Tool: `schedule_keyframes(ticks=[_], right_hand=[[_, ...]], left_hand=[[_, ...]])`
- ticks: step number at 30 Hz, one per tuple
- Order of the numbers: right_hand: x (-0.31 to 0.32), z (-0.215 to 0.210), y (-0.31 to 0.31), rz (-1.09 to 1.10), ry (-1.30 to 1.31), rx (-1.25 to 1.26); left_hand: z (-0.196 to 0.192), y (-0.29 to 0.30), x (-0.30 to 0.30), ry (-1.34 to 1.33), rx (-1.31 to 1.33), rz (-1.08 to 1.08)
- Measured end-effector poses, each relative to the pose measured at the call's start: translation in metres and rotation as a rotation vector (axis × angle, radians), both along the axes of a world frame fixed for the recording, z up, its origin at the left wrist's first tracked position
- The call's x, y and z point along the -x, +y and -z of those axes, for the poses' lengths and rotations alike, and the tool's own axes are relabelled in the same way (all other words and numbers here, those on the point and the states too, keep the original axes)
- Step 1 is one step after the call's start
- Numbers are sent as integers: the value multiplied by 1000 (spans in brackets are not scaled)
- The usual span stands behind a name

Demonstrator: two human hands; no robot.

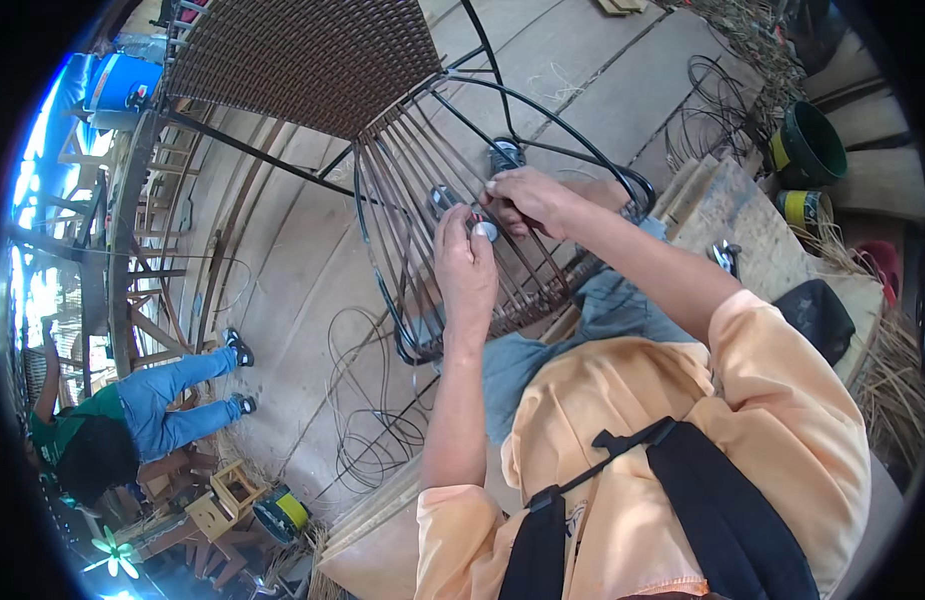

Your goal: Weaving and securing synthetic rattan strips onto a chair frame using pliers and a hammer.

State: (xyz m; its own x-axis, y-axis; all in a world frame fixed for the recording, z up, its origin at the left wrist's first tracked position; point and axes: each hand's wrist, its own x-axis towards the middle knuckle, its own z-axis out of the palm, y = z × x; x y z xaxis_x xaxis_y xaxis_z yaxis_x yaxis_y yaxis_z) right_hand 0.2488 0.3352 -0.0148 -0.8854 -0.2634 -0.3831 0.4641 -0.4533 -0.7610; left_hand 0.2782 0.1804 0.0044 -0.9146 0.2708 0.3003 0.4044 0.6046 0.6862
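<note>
A black metal chair frame (382, 200) lies tilted in front of me, its upper part covered in brown woven rattan (302, 60), its lower part strung with brown strands (422, 190). My left hand (464, 265) pinches a small silver and red tool (479, 222) against the strands. Just to its right, my right hand (530, 198) grips a strand at the same spot, fingers closed. Both hands touch the frame's strung section.
Loose coils of dark cord (377, 430) lie on the plank floor. Another person in a green top and jeans (132, 420) sits at lower left. A dark green pot (808, 145) and a yellow-banded can (802, 207) stand at right. Wooden chair frames (142, 280) line the left.
</note>
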Motion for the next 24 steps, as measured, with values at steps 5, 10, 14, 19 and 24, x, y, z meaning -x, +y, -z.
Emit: schedule_keyframes(ticks=[5, 10, 14, 19, 24], right_hand=[[97, 21, -10, -8, 138, -187], [178, 45, -11, 111, 52, -39], [210, 56, -20, 87, 66, -367], [210, 72, -31, 328, 257, -291], [206, 149, -25, 463, 610, -796]], left_hand=[[-4, 30, 51, -556, -396, -127], [1, 41, 110, -684, -253, -174], [17, 44, 154, -740, -396, -141], [22, 35, 194, -800, -507, -212], [35, 43, 212, -419, -115, -192]])
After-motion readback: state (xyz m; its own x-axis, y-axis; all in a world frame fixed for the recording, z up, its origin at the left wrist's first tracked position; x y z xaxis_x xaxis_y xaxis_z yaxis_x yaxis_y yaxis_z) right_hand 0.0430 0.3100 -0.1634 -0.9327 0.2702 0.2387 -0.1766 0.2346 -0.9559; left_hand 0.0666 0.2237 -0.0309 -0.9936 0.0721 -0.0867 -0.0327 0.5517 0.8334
